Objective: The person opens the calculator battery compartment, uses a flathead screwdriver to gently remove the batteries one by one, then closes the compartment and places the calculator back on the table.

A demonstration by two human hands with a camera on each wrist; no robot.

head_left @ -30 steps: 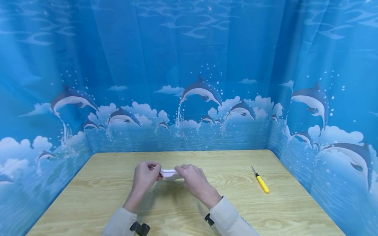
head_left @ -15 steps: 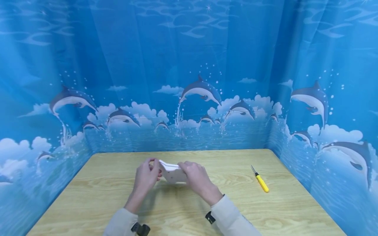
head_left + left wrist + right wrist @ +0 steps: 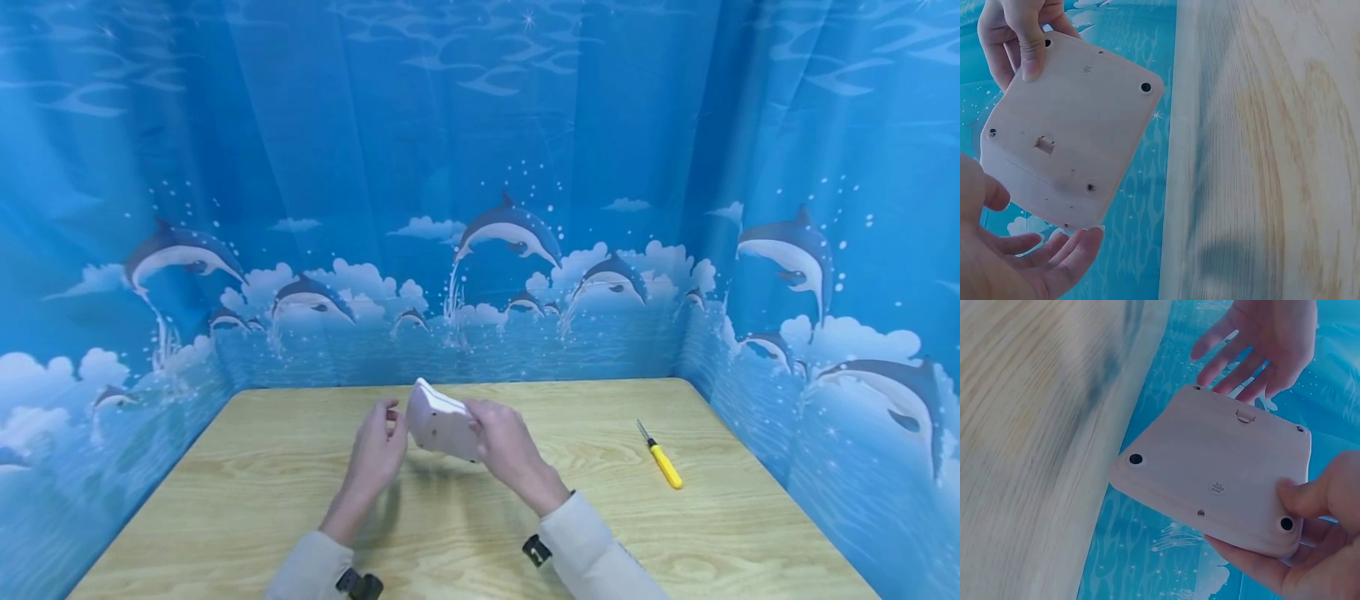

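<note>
A pale pink plastic case, shaped like a desk calculator (image 3: 444, 427), is held up above the table, tilted. Its underside, with round black feet, screw holes and a small slot, faces the wrist cameras; its front is hidden. My right hand (image 3: 513, 454) grips one end, thumb (image 3: 1307, 497) on the underside and fingers behind. By the opposite end is my left hand (image 3: 380, 447), its fingers loosely spread. In the left wrist view, the left fingertips (image 3: 1091, 240) lie close to the case's edge; whether they touch it, I cannot tell.
On the right of the wooden table (image 3: 285, 500) lies a screwdriver (image 3: 663, 463) with a yellow handle, its tip pointing away. A blue dolphin-print curtain (image 3: 480, 167) surrounds the table's back and sides.
The calculator-like case has tipped up, its left end rising so more of its underside shows. My left hand has loosened from that end; my right hand has kept its grip.
</note>
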